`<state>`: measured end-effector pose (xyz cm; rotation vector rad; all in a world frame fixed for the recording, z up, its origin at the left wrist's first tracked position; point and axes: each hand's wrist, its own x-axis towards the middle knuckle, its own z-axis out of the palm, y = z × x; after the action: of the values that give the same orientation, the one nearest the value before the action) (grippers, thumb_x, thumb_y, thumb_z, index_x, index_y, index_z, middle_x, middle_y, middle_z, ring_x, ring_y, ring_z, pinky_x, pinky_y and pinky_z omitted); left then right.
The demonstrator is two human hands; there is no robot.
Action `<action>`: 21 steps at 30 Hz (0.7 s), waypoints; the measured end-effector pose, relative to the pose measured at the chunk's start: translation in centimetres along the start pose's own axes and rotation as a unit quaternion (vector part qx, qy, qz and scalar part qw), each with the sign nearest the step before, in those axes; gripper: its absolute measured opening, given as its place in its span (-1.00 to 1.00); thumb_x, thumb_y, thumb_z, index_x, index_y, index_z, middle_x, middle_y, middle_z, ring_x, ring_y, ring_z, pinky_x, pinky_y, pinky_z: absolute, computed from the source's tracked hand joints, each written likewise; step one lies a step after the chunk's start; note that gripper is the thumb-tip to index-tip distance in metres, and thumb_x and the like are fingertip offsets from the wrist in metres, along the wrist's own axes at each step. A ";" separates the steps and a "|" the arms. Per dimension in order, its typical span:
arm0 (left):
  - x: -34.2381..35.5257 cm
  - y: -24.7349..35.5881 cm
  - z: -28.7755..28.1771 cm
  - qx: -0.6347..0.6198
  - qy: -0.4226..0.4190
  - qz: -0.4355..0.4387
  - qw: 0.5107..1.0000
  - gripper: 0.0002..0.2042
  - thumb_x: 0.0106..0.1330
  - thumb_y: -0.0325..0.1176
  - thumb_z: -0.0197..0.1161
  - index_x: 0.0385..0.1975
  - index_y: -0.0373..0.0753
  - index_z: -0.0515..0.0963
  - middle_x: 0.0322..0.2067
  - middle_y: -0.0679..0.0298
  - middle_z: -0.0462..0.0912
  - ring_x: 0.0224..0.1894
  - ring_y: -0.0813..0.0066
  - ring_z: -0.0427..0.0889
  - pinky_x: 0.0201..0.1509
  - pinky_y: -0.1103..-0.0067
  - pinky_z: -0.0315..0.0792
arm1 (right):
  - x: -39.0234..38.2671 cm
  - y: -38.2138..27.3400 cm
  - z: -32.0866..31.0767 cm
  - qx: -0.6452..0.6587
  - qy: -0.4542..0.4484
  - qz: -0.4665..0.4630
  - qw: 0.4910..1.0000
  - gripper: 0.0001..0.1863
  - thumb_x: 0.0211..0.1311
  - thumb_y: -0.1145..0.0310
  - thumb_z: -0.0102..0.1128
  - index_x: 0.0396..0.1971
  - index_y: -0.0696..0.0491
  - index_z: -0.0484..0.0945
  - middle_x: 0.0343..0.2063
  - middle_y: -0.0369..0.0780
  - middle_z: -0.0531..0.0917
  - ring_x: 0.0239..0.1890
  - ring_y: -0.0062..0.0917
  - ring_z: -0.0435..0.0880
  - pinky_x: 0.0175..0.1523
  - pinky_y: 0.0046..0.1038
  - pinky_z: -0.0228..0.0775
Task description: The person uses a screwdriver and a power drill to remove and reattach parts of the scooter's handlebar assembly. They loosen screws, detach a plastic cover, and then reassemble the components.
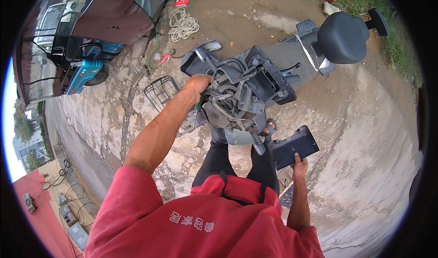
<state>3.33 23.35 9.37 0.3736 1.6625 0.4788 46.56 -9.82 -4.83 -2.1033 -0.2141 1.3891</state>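
Note:
A partly stripped scooter (230, 109) stands in front of me, its dark front body and exposed cables (221, 87) at the middle of the view, its black seat (342, 36) toward the upper right. My left hand (198, 85) is closed at the left of the exposed front, gripping what looks like a green-handled screwdriver (199, 104), with a thin metal shaft below it. My right hand (299, 164) holds a flat black plastic panel (292, 145) out to the lower right, thumb on its face.
A wire basket (157, 91) lies left of the scooter, near coiled white rope (182, 26), a red box (181, 1) and a green hose (154, 48). A blue covered vehicle (86, 68) stands at upper left; electrical boxes (68, 214) line the lower-left wall; grass (388, 57) edges the right.

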 end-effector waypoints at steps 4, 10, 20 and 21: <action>0.9 -2.9 -2.0 -0.068 0.011 0.077 0.995 -0.84 0.43 -0.34 0.28 -0.30 -0.30 0.70 -0.34 0.21 0.74 -0.31 0.41 0.70 -0.30 0.40 0.56 | 1.3 -1.3 -2.0 -0.024 -0.009 -0.003 1.000 -0.76 0.41 0.16 0.32 -0.12 0.01 0.64 -0.35 -0.36 0.68 -0.42 -0.68 0.59 -0.46 -0.55 0.44; -3.9 -4.5 -4.0 -0.182 0.183 0.185 0.948 -0.79 0.54 -0.27 0.18 -0.07 -0.30 0.60 -0.23 0.29 0.71 -0.28 0.48 0.70 -0.37 0.54 0.50 | 5.9 -5.7 -4.1 -0.113 -0.056 -0.014 0.992 -0.76 0.39 0.17 0.34 -0.11 -0.01 0.62 -0.34 -0.37 0.67 -0.42 -0.66 0.58 -0.45 -0.53 0.44; -12.3 -23.9 -4.7 -0.302 0.189 0.091 0.930 -0.79 0.54 -0.26 0.18 -0.06 -0.26 0.59 -0.28 0.25 0.72 -0.42 0.49 0.67 -0.49 0.58 0.46 | 9.7 -13.3 -5.4 -0.216 -0.109 -0.092 0.966 -0.76 0.34 0.26 0.37 -0.12 0.08 0.69 -0.37 -0.32 0.72 -0.49 -0.65 0.61 -0.45 -0.49 0.48; -13.0 -26.7 -4.3 -0.285 0.193 0.062 0.937 -0.78 0.52 -0.23 0.22 -0.10 -0.25 0.61 -0.29 0.26 0.74 -0.43 0.54 0.69 -0.50 0.62 0.46 | 9.8 -13.7 -5.7 -0.227 -0.108 -0.099 0.963 -0.76 0.33 0.26 0.37 -0.12 0.08 0.70 -0.37 -0.31 0.73 -0.49 -0.64 0.61 -0.44 -0.49 0.48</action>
<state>1.71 -6.51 7.24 -0.0570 1.7844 1.1533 58.45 3.26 -3.22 -2.2004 -0.8822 1.5541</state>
